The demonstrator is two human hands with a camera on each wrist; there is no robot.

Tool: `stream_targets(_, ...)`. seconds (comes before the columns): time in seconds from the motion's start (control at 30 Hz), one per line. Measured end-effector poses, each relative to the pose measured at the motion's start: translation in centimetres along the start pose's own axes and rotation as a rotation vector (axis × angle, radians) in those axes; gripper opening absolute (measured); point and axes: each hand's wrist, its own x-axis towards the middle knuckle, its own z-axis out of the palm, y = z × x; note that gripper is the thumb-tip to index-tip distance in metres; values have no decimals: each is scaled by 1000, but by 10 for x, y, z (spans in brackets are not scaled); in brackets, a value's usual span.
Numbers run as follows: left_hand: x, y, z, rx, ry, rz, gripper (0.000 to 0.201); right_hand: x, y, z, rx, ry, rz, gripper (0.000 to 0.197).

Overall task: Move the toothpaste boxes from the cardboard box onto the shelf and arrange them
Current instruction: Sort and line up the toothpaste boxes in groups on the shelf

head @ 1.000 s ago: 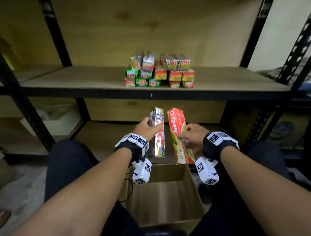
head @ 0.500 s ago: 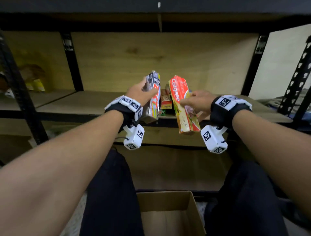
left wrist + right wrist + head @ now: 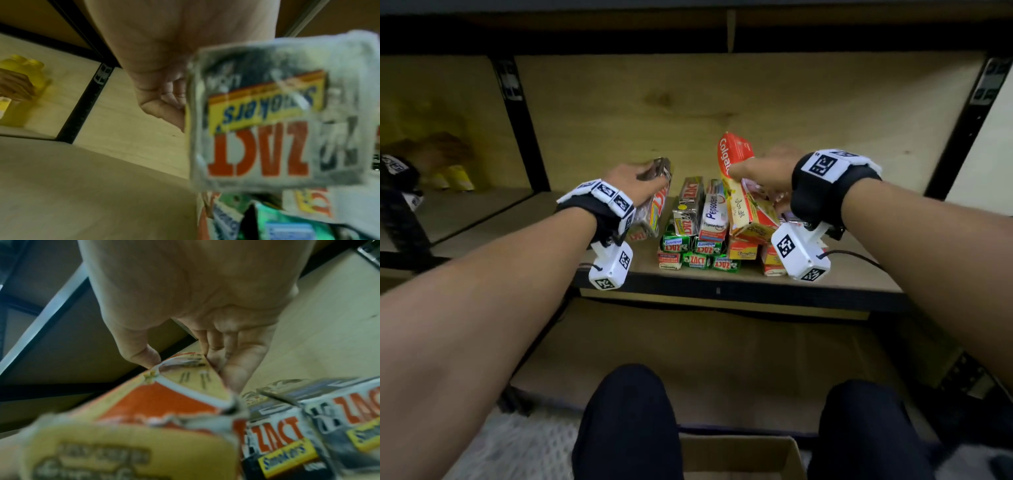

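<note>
Left hand [image 3: 635,180] gripping one silver ZACT box [image 3: 654,209], right hand [image 3: 763,171] gripping one Colgate box [image 3: 743,192], over stack [image 3: 698,240]

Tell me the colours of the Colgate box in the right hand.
Red and yellow Colgate box, white lettering; clearest in the head view, pinched by the right hand.

Bare forearms are seen, each wrist wrapped in a black band [image 3: 822,195] topped by a white strip printed with black square markers. A white camera block [image 3: 799,253] bearing the same markers is hung beneath each wrist; a thin dark cable [image 3: 849,255] is led from the right one. Dark trousers [image 3: 626,425] are worn.
</note>
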Motion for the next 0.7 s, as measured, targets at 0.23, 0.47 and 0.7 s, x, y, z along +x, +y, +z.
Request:
stream_targets(0.23,35,-28,33,175,-145,-21,57,47,-17,21,-172,-43,3,37)
stream_targets(0.47,60,-50,67,181,-227,-68,64,86,-19,35,-253,-104,-25,53)
stream_targets(0.7,69,-67,78,155,-236,-116,37,86,-18,35,-276,-162,-102,47)
